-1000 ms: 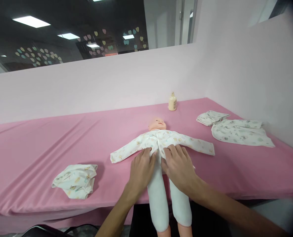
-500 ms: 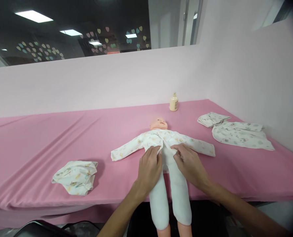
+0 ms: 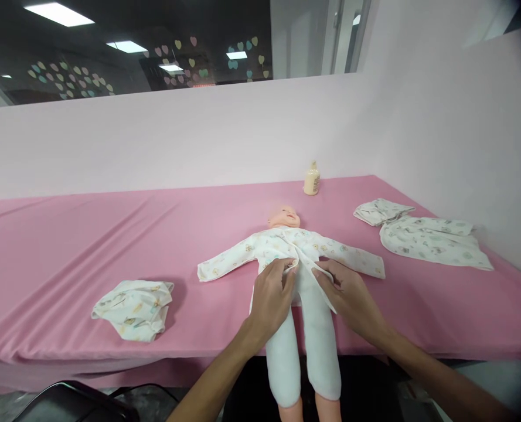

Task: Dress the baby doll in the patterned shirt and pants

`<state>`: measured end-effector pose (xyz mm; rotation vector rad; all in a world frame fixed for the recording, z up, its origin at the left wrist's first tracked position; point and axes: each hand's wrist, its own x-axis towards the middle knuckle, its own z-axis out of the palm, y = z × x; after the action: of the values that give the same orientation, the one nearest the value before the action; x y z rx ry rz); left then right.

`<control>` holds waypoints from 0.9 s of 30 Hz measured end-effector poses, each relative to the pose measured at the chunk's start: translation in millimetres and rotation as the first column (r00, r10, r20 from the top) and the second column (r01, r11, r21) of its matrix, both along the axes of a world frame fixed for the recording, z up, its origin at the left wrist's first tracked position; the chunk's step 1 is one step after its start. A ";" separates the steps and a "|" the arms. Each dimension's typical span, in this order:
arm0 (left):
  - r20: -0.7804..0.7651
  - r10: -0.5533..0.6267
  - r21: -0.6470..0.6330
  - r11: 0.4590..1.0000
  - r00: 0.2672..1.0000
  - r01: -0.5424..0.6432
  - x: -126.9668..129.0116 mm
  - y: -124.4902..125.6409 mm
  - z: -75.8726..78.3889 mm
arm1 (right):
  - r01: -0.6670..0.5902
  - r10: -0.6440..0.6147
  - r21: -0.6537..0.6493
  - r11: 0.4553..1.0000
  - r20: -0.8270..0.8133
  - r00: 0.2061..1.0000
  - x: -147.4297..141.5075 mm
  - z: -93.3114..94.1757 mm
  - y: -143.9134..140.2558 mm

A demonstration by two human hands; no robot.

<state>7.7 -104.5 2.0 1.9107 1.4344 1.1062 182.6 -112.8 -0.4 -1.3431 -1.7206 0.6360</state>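
Doll [image 3: 302,328] lies face-up mid pink table [image 3: 67,246], legs hanging over the near edge. My L hand [image 3: 271,296] pinches the shirt [image 3: 286,249] hem's left flap; R hand [image 3: 352,296] pinches the right flap, fingers curled. Fabric looks thin, soft, light, so best gripped at hem edges. Vs 1 s ago: hands were flat on the hem, flaps now parted. Bottle [image 3: 312,179] by the wall.

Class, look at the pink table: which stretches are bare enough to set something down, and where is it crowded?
Bare pink table: the wide stretch left of the doll, behind the folded garment; also between the bottle and the spread clothes. Crowded: the doll's waist, where the left hand and right hand hold its shirt.
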 end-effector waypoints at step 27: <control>0.005 0.016 0.118 0.993 1.000 -0.017 6.7 -2.2 -8.2 | -0.036 -0.009 0.339 0.940 0.130 0.991 -21.3 -18.9 -10.5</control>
<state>14.4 -106.8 -6.2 1.9789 1.4134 1.2269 161.4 -123.4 -19.3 -1.1467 -1.8453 0.2430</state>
